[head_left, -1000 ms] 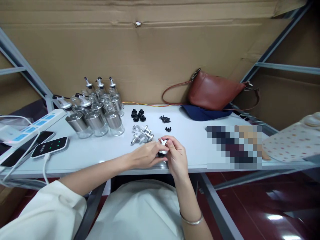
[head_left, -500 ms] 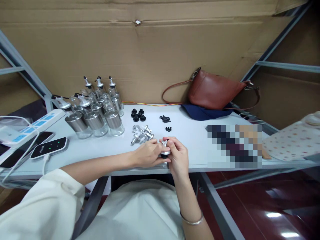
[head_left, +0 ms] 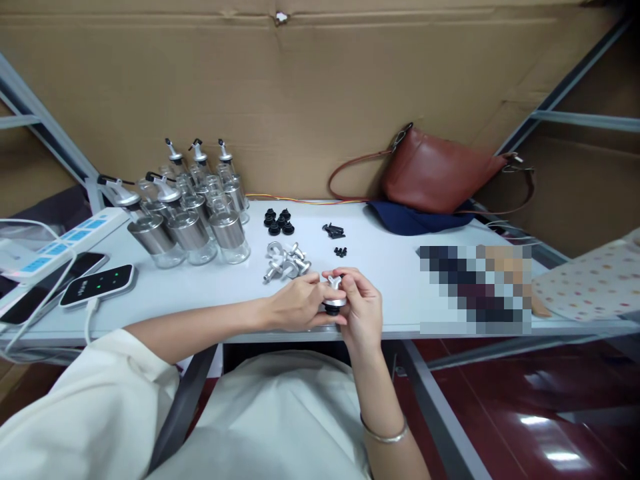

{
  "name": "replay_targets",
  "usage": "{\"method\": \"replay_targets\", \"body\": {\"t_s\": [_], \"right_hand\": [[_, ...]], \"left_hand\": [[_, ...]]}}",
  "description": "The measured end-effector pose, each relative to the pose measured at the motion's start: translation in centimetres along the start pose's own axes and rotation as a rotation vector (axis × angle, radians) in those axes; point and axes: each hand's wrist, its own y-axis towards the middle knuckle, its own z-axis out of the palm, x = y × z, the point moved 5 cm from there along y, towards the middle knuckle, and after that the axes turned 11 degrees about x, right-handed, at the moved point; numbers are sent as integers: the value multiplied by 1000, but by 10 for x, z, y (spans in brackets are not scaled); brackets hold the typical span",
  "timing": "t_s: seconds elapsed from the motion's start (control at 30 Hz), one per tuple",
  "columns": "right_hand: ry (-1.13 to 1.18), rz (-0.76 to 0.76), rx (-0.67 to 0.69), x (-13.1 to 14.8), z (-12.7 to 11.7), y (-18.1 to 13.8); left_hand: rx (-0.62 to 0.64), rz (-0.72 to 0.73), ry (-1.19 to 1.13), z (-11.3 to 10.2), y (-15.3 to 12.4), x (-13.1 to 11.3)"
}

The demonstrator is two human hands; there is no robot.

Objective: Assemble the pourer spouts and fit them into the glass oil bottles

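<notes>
Between both hands, above the front edge of the table, is a silver pour spout [head_left: 334, 301] with a black ribbed stopper at its underside. My left hand [head_left: 296, 303] grips it from the left, fingers on top and thumb below. My right hand [head_left: 363, 307] holds its right side with bent fingers, which partly cover it. Just beyond my left hand lies a heap of silver spout parts [head_left: 287, 261]. Behind that heap sits a cluster of black stoppers [head_left: 278, 222]. Small black caps [head_left: 341, 252] and thin black levers [head_left: 334, 231] lie farther back.
Glass bottles with steel bands [head_left: 189, 233] stand at the left, several topped with spouts. A power strip [head_left: 70, 243], a phone [head_left: 55, 287] and a small black-screened device [head_left: 99, 285] lie left. A brown bag [head_left: 440, 172] rests on a navy cap [head_left: 417, 220] at the back right.
The black stopper now shows more below the silver spout in my hands. Both hands keep their hold, and the whole view has shifted slightly.
</notes>
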Motion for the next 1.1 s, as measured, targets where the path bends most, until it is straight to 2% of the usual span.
{"method": "replay_targets", "body": {"t_s": [0.13,0.27,0.4,0.57,0.67,0.8,1.1], "right_hand": [[-8,-13,18,1,1,1],[-61,-45,26,2,1,0],[-325,-189,49,12,1,-6],[-718,-276,298,23,7,-5],[-867,-296,392,26,4,3],[-922,-263,426,25,-1,12],[-821,-132,396,24,-6,9]], "left_hand": [[-65,70,-48,-4,-1,-2],[-75,105,-82,-7,0,-4],[-69,137,-54,-12,0,-6],[-110,136,-40,-19,-3,-6],[-38,98,-57,-18,-1,-5],[128,-19,-92,-12,3,-1],[186,66,-4,-10,4,-9]]}}
